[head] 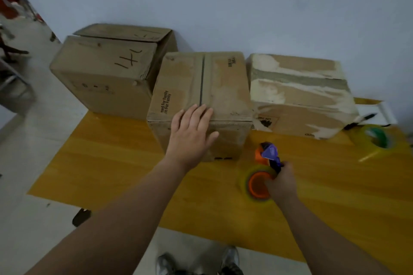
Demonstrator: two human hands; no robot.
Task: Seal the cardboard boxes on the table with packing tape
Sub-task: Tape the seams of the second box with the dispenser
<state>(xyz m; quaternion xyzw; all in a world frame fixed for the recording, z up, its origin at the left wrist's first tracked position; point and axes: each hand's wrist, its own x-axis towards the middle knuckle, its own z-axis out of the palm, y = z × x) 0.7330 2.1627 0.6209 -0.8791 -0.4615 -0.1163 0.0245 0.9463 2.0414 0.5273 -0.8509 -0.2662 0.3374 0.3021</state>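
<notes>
Bracing middle box [201, 87] at frame centre, my left hand [190, 134] flat, fingers straight; right hand [282, 182] curled gripping dispenser [263, 176]. Next: bring tape onto unsealed seam [202, 80].

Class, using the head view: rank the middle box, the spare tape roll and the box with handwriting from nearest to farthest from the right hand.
1. The middle box, just left of the right hand, which grips the tape dispenser.
2. The spare tape roll, off to the right on the table.
3. The box with handwriting, far left at the back.
</notes>
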